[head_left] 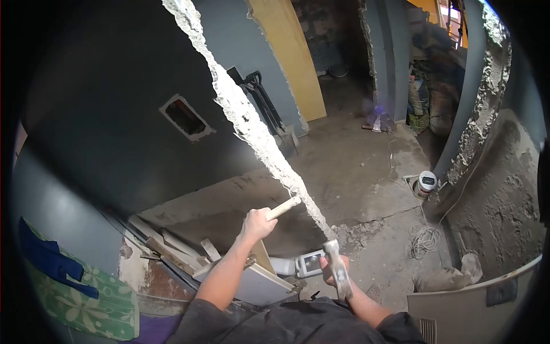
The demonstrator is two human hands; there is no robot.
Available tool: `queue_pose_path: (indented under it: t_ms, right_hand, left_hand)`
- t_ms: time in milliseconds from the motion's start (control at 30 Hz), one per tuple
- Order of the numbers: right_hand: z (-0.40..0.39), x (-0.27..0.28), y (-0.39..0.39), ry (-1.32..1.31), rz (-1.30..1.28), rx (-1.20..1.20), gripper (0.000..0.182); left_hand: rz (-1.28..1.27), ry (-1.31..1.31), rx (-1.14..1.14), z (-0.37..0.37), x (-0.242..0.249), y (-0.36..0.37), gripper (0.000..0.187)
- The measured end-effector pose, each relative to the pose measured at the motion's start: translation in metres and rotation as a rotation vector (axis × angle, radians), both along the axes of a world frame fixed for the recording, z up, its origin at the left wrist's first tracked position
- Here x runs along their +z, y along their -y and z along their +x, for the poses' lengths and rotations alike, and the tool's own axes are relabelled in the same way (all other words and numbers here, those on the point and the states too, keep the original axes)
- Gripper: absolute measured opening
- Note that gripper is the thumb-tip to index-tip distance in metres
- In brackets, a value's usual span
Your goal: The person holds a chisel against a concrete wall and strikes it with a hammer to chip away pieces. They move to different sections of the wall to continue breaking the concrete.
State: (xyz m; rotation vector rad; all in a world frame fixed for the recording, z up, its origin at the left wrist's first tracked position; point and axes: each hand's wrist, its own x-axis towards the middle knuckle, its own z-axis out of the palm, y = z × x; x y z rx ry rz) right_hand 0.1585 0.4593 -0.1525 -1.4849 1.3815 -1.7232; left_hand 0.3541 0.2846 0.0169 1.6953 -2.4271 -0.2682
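Observation:
My left hand (pixel 259 224) is closed around a pale, dust-covered chisel (pixel 282 208). The chisel's far end points up and right, right at the rough broken edge (pixel 252 126) of the dark grey wall. Lower and to the right, my right hand (pixel 329 272) grips a hammer whose worn metal head (pixel 337 268) faces up toward me, hiding part of the fingers. The hammer overlaps the lower end of the wall edge in this view. Just left of it, a white-framed work lamp (pixel 310 264) sits low behind the hand.
Boards and scrap (pixel 209 249) lean at lower left beside a green patterned cloth (pixel 86 298). Shovels (pixel 266 103) rest against the far wall. A white-lidded bucket (pixel 424 184), coiled cable (pixel 424 241) and a dusty sack (pixel 450 278) lie to the right, with rubble (pixel 364 232) on the floor.

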Motion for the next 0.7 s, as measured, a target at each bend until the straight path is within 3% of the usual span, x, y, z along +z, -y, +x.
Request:
queue_pose_path:
  t_ms: [67,100,167,200,233,333,433,467,500,600,700]
  right_hand:
    - [0.015,-0.013,0.013,-0.097,-0.125,-0.022,0.025]
    - [0.024,-0.035,0.022,-0.124,-0.032,-0.009,0.026]
    - [0.032,-0.050,0.048,0.267,0.167,0.185,0.028]
    - [0.033,-0.051,0.063,0.036,0.105,0.119,0.027]
    - [0.036,-0.057,0.074,-0.028,0.088,0.054,0.024]
    - [0.037,-0.009,0.053,0.055,0.104,0.019,0.022]
    - [0.047,-0.045,0.069,0.026,-0.157,0.013,0.025]
    - [0.049,-0.048,0.073,0.221,0.067,0.095,0.025]
    - [0.043,-0.052,0.082,0.012,0.057,0.122,0.012]
    - [0.034,-0.041,0.078,-0.089,0.008,-0.038,0.019]
    - [0.034,-0.029,0.061,0.060,-0.048,0.127,0.015]
  left_hand:
    - [0.004,0.006,-0.014,0.002,0.002,0.002,0.022]
    - [0.006,0.017,-0.023,0.002,0.002,0.003,0.022]
    - [0.008,-0.012,-0.034,0.001,-0.001,0.008,0.022]
    - [0.015,-0.032,-0.043,0.004,-0.005,0.005,0.022]
    - [0.019,-0.028,-0.034,0.008,-0.010,0.000,0.022]
    - [-0.027,0.051,-0.064,0.009,-0.009,0.011,0.023]
    - [-0.022,0.056,-0.077,0.008,-0.004,0.010,0.023]
    - [-0.012,0.050,-0.067,0.007,-0.003,0.010,0.023]
    - [-0.016,0.051,-0.061,0.006,-0.003,0.008,0.023]
    - [-0.018,0.056,-0.027,-0.002,-0.001,0.014,0.023]
    - [-0.027,0.093,-0.058,0.002,-0.007,0.013,0.023]
